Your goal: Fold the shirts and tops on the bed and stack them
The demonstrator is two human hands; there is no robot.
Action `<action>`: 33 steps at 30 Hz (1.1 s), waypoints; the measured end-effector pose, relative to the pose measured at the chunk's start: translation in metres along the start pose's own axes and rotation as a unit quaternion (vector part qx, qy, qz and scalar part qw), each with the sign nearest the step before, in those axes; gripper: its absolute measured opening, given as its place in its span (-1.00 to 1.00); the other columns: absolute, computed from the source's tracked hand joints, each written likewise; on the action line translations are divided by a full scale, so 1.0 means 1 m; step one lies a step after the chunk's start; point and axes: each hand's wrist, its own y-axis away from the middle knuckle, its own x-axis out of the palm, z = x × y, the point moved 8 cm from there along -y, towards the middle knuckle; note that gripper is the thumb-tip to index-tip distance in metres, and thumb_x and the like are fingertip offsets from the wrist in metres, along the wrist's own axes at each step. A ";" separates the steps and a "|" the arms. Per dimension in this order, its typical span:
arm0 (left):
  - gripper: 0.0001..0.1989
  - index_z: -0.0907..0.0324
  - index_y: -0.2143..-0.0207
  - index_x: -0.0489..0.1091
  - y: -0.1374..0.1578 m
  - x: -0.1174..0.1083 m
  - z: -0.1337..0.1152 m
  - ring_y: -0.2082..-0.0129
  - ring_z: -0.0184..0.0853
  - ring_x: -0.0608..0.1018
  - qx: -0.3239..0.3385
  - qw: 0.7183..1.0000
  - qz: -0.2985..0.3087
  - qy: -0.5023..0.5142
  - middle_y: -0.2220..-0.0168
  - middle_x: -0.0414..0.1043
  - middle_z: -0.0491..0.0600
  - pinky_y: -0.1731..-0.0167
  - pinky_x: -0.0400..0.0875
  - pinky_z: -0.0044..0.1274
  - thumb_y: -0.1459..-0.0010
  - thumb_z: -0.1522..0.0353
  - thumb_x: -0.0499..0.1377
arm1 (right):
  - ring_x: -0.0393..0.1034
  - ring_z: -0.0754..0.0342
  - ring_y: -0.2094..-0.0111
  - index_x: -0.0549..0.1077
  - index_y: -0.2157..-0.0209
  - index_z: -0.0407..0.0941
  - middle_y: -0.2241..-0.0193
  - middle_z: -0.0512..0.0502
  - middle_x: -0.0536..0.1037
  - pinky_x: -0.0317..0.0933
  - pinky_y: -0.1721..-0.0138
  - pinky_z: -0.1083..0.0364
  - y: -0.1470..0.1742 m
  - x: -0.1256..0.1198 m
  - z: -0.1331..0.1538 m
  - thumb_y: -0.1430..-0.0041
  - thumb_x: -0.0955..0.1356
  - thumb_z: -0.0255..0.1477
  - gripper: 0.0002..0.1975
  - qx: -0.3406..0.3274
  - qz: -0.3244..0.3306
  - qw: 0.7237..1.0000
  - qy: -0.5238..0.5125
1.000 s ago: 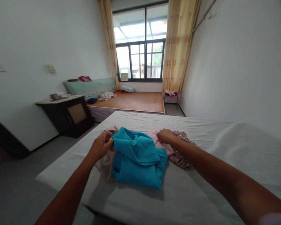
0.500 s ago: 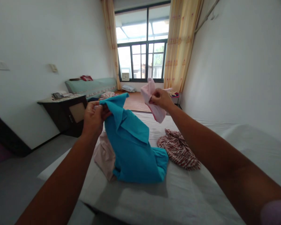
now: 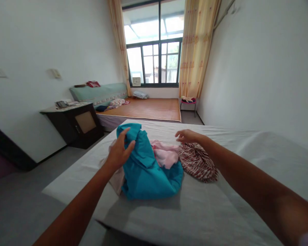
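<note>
A bright blue garment [image 3: 146, 171] lies bunched on the white-sheeted bed, its upper end standing up in a fold. My left hand [image 3: 119, 150] is at that fold, thumb and fingers apart; whether they touch the cloth I cannot tell. A pink cloth [image 3: 166, 154] rests crumpled on and behind the blue one. Above and to the right of it, my right hand [image 3: 187, 136] hovers with loosely bent fingers and holds nothing. Just below this hand is a brown-and-white striped cloth [image 3: 198, 162], gathered in a heap. A pale beige cloth [image 3: 116, 181] shows partly from behind the blue garment.
Under the clothes spreads the white bed sheet [image 3: 207, 212]. Beyond it stands another bed with a brown mat [image 3: 149, 107]. A dark cabinet [image 3: 79, 124] is on the left, and a small pink stool [image 3: 188, 101] with cloth on it stands by the curtain.
My right hand has let go of the pink cloth, which dropped beside the blue garment. My left hand has lowered and its fingers have opened; the blue garment's raised end has sunk.
</note>
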 end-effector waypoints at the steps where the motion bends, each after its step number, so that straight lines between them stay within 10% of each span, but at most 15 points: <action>1: -0.49 0.10 -0.19 0.20 0.015 0.016 -0.022 -0.18 -0.05 0.33 0.060 0.995 0.059 -0.060 -0.20 0.23 0.15 -0.13 0.26 -0.17 -0.19 0.22 0.11 | 0.49 0.03 0.30 0.57 0.29 -0.09 0.34 -0.12 0.63 0.27 0.29 0.13 0.006 0.004 -0.021 -0.04 0.39 -0.31 -0.79 0.037 0.013 0.999 0.032; 7: -0.23 -0.17 -0.25 0.14 0.102 0.109 -0.074 -0.27 0.10 0.14 0.198 0.886 0.355 -0.223 -0.35 -0.02 0.00 -0.19 0.05 -0.04 0.02 0.11 0.30 | 0.50 -0.18 0.23 0.59 0.40 -0.12 0.33 -0.24 0.62 0.28 0.28 0.02 0.044 0.034 -0.083 0.30 0.53 -0.27 -0.66 0.155 0.074 0.977 0.123; 11: -0.39 -0.09 -0.10 0.36 0.104 0.133 -0.069 -0.19 0.07 0.29 0.186 0.878 0.380 -0.223 -0.22 0.25 0.02 -0.15 0.16 -0.12 0.07 0.30 0.32 | 0.49 -0.09 0.28 0.57 0.39 -0.11 0.36 -0.15 0.61 0.26 0.32 0.09 0.045 0.030 -0.073 0.29 0.50 -0.39 -0.71 0.118 0.058 0.987 0.096; 17: -0.64 0.04 0.09 0.47 0.027 0.080 -0.060 0.04 -0.08 0.48 0.157 0.938 0.224 -0.214 0.04 0.48 0.05 0.02 0.36 -0.32 -0.02 0.37 0.16 | 0.43 0.09 0.31 0.42 0.13 -0.13 0.31 -0.05 0.54 0.25 0.37 0.17 0.013 -0.079 -0.027 -0.16 0.25 -0.28 -0.69 0.030 -0.137 0.990 -0.035; 22: -0.67 0.12 0.08 0.41 -0.026 -0.008 -0.021 0.08 -0.07 0.49 0.040 0.950 0.003 -0.310 0.06 0.46 0.08 0.19 0.40 -0.38 -0.12 0.22 0.10 | 0.40 0.15 0.36 0.36 0.22 -0.05 0.32 0.03 0.49 0.29 0.37 0.17 0.015 -0.175 0.024 -0.12 0.32 -0.21 -0.76 -0.128 -0.470 0.789 -0.373; 24: -0.67 0.14 0.08 0.38 -0.023 -0.021 -0.007 0.10 -0.11 0.50 0.025 0.952 -0.016 -0.306 0.07 0.45 0.06 0.21 0.39 -0.42 -0.13 0.22 0.09 | 0.40 0.17 0.35 0.35 0.19 -0.02 0.30 0.04 0.50 0.30 0.35 0.17 0.008 -0.175 0.037 -0.21 0.24 -0.20 -0.77 -0.119 -0.477 0.778 -0.391; 29: -0.68 0.12 0.06 0.35 0.016 -0.011 0.037 0.13 -0.12 0.52 -0.022 0.949 0.055 -0.311 0.06 0.45 0.03 0.31 0.38 -0.45 -0.14 0.24 0.06 | 0.42 0.08 0.40 0.47 0.38 -0.08 0.50 0.03 0.52 0.29 0.30 0.11 -0.027 -0.120 0.057 0.00 0.36 -0.29 -0.83 -0.056 -0.337 0.910 -0.235; 33: -0.61 0.10 -0.01 0.30 0.037 -0.015 0.060 0.10 -0.11 0.52 -0.055 0.954 0.038 -0.291 0.02 0.45 0.04 0.30 0.39 -0.44 -0.15 0.21 0.06 | 0.45 0.13 0.46 0.45 0.40 -0.12 0.43 -0.02 0.54 0.28 0.41 0.15 -0.041 -0.106 0.053 -0.05 0.26 -0.37 -0.83 -0.028 -0.381 0.872 -0.307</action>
